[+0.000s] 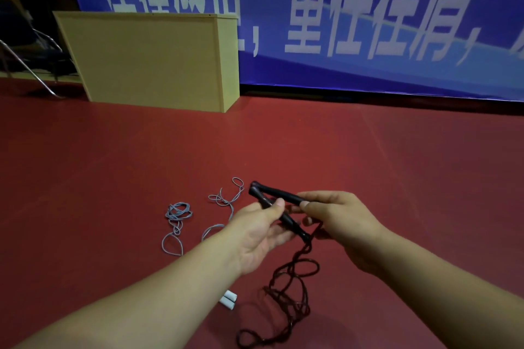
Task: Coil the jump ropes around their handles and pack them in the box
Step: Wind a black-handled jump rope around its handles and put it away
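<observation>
Above the red floor I hold two black jump-rope handles (272, 198) that meet at their far ends in a V. My left hand (261, 232) grips the nearer handle, thumb on top. My right hand (334, 215) grips the other handle by its near end. The dark rope (292, 286) hangs from the handles and lies in loose loops on the floor below. A grey rope (178, 215) lies tangled on the floor to the left. Its two white handles (229, 300) peek out from under my left forearm.
A tall yellowish wooden box (153, 59) stands on the floor at the back left, its front panel facing me. A blue banner with white characters (368, 22) covers the wall behind. Metal chair legs (31, 65) stand at the far left.
</observation>
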